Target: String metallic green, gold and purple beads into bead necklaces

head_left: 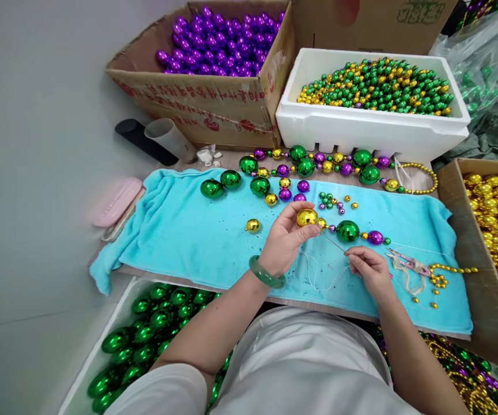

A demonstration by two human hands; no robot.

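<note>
My left hand (282,241), with a green bangle (267,273) on its wrist, pinches a large gold bead (307,217) between thumb and fingers. Closed on a long thin needle (334,244) is my right hand (369,270); the needle slants up towards the gold bead. Whether its tip is inside the bead, I cannot tell. To the right of that bead runs a row of smaller beads, a large green bead (347,231) and a purple bead (375,237). White thread (318,286) loops on the blue towel (188,242) below my hands.
Behind the towel stand a cardboard box (197,109) of purple beads and a white foam box (361,129) of small beads. A bead necklace (305,167) lies before them. Scissors (408,262) rest right; gold beads fill a box (474,300) there. Green beads (145,334) sit lower left.
</note>
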